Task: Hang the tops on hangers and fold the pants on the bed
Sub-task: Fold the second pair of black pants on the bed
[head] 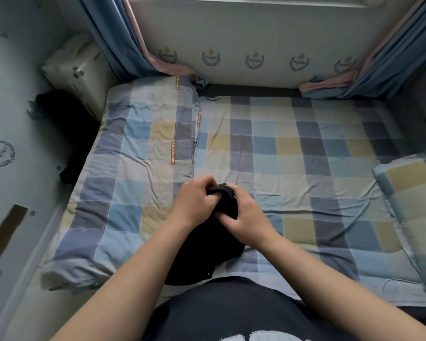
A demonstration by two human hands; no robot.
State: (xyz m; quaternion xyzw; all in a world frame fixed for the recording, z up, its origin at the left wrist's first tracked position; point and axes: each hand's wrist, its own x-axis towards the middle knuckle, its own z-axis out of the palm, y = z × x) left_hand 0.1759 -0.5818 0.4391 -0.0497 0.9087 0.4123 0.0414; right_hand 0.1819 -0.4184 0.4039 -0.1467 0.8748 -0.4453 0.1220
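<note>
- A black garment (207, 252), bunched and creased, hangs over the checked bed (293, 148) near its front edge.
- Left hand (194, 200) and right hand (244, 212) both clench its top edge, fingers curled tight.

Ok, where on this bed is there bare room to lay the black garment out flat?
The widest bare patch is the checked sheet between the folded quilt on the left and the pillow on the right, reaching back to the curtains. It is crowded at the near edge, where the left hand and right hand grip the black garment.
</note>
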